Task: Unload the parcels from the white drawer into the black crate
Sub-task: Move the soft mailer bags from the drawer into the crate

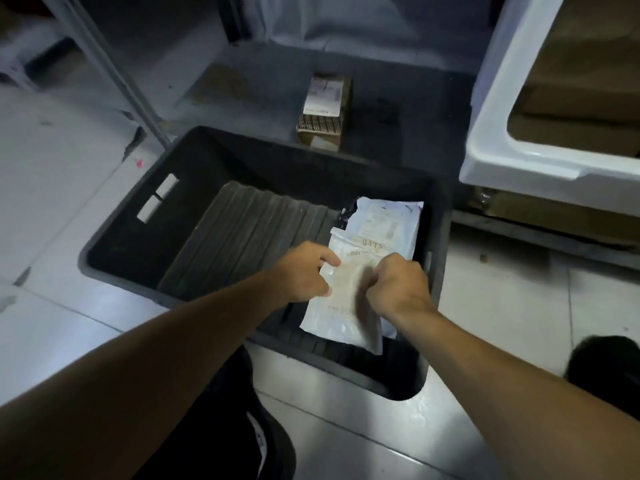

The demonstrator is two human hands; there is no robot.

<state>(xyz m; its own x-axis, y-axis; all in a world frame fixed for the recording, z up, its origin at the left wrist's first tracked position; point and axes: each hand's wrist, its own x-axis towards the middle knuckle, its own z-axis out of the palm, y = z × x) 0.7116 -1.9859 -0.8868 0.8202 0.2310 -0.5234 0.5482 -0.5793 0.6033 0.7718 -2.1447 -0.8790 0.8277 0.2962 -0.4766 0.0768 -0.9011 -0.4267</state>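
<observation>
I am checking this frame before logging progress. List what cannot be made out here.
- White drawer: head view, cut off by the right and top edges; how many parcels remain inside is unclear.
- Top parcel: label print blurred, partly covered by the left hand and right hand.
- Lower parcel in the black crate: label too small to read.
- Small box behind the crate: dim, print unreadable.

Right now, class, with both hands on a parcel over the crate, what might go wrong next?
1. The left hand and right hand grip the white parcel near one end; it could slip or crumple.
2. It hangs by the black crate near wall, so it might catch there.
</observation>
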